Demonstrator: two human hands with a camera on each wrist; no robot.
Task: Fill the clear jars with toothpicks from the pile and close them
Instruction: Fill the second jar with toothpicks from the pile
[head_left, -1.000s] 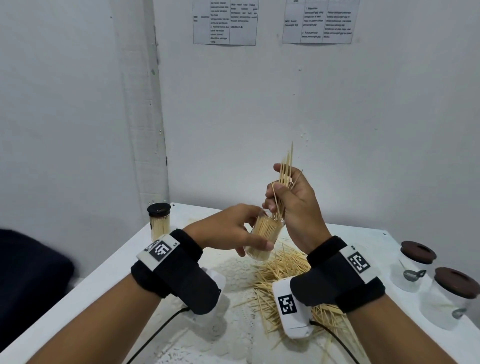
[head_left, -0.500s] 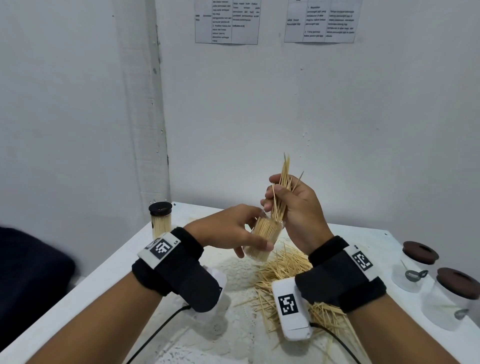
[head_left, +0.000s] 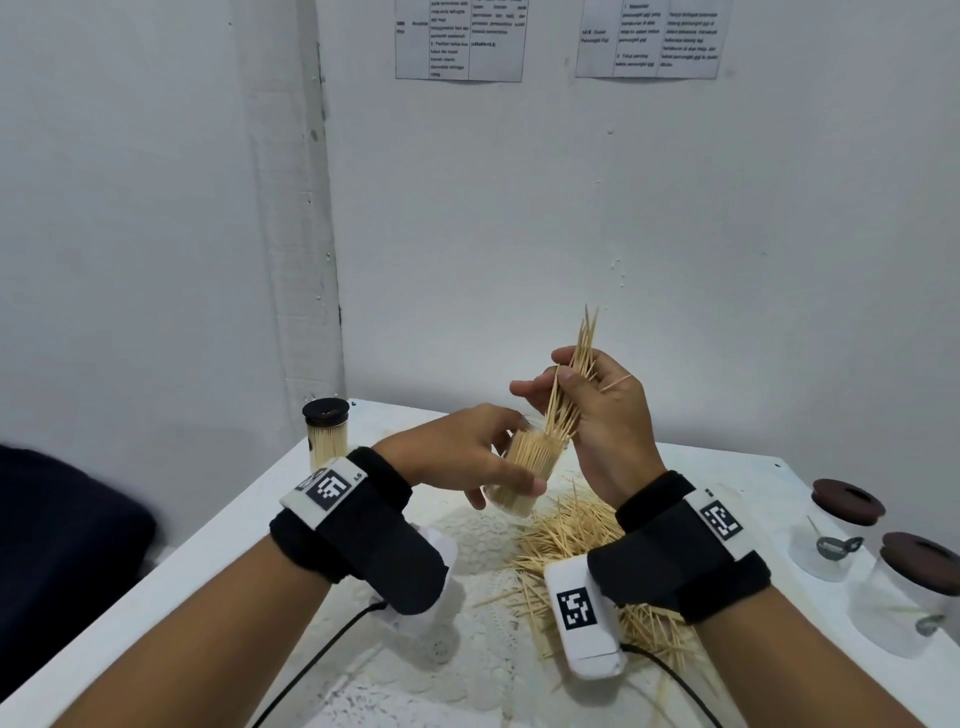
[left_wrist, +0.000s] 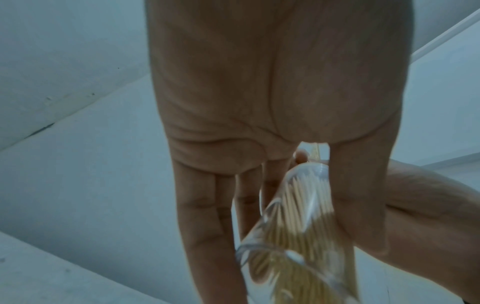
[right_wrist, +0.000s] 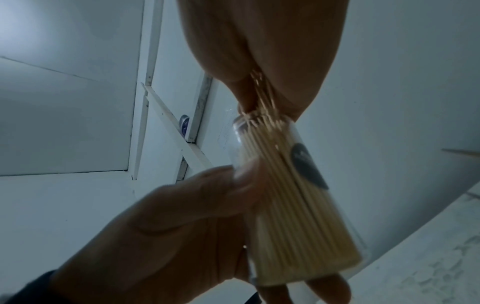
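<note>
Head view: capped jars (head_left: 836, 527) beside pile (head_left: 566, 540)

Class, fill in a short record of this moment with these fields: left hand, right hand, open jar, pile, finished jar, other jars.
left hand: grips the open jar
right hand: pinches a bundle of toothpicks at the jar's mouth
open jar: tilted, held off the table, nearly full
pile: loose on the table
finished jar: upright, black lid, back left
other jars: two at right, brown lids

The head view looks forward and down over both forearms at the surface (head_left: 727, 467) corner. Each wrist view looks close along its palm, upward; all share the clear jar (head_left: 524, 470).
</note>
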